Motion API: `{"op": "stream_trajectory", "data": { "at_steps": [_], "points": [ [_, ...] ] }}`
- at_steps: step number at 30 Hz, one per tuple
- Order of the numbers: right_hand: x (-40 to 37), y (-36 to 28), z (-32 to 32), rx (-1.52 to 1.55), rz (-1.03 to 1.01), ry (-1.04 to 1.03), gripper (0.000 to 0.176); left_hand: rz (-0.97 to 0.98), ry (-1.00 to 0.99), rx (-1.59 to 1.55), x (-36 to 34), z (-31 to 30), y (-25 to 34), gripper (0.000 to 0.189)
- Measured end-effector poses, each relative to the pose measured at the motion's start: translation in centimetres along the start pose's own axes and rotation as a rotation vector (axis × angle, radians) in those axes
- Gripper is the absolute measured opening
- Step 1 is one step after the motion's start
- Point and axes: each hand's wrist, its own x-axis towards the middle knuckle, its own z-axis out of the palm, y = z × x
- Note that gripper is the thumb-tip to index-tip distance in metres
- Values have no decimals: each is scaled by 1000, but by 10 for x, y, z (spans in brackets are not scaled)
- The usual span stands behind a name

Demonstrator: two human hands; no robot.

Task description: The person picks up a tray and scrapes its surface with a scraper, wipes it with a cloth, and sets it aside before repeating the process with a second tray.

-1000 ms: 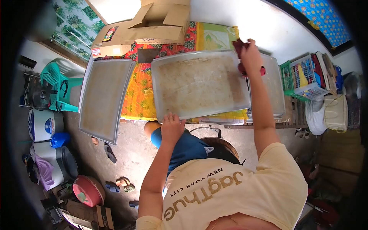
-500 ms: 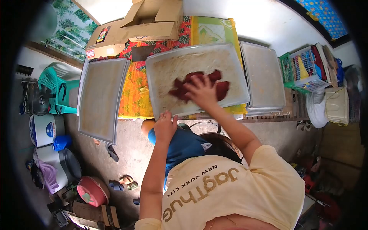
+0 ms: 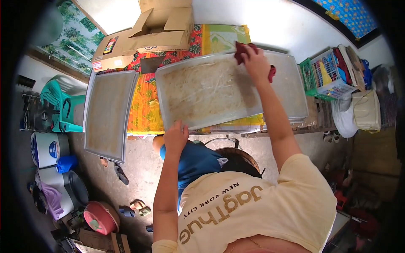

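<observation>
A large stained tray (image 3: 202, 90) with a pale rim lies in front of me on the table. My right hand (image 3: 256, 65) is closed on a dark red cloth (image 3: 241, 54) at the tray's far right corner; part of the cloth shows beside the wrist. At the near left corner, my left hand (image 3: 176, 134) has its fingers bent over the tray's edge. A similar tray (image 3: 110, 114) lies to the left, and a stack of trays (image 3: 291, 88) is on the right, partly behind my right arm.
An open cardboard box (image 3: 164, 38) stands at the back of the table. Crates (image 3: 329, 78) are at the right, a green chair (image 3: 63, 105) at the left. Slippers (image 3: 139, 205) and a red basin (image 3: 100, 216) are on the floor.
My right hand has moved with the red cloth from the tray's middle to its far right corner. My left hand remains at the near left corner. The view has shifted slightly.
</observation>
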Motion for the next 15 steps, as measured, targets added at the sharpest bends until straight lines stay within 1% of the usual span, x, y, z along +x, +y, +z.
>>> {"op": "stream_trajectory", "data": {
  "at_steps": [1, 2, 3, 4, 6, 8, 9, 12, 14, 15],
  "points": [
    [-14, -22, 2, 104, -121, 83, 35, 94, 81, -4, 4, 7, -1, 38],
    [-29, -47, 4, 139, -197, 2, 35, 191, 161, -7, 10, 19, -4, 42],
    [-53, -79, -4, 87, -251, -82, 36, 292, 240, -8, 14, 25, -4, 46],
    [-75, -103, 5, 138, -319, -162, 37, 248, 171, 20, 15, 27, 2, 51],
    [-120, -133, 48, 68, -566, -194, 37, 160, 37, 78, 12, 31, 16, 60],
    [-146, -145, 86, 162, -615, -339, 36, 152, -15, 175, 8, 32, 18, 68],
    [-138, -146, 93, 194, -647, -220, 30, 144, -44, 223, 8, 30, 19, 72],
    [-87, -134, 106, 44, -464, -274, 28, 133, -106, 234, 6, 20, 22, 78],
    [-44, -105, 115, -34, -288, -213, 28, 133, -102, 256, 7, 22, 22, 78],
    [-21, -82, 119, -57, -189, -218, 30, 133, -97, 266, 8, 24, 21, 78]
  ]
}}
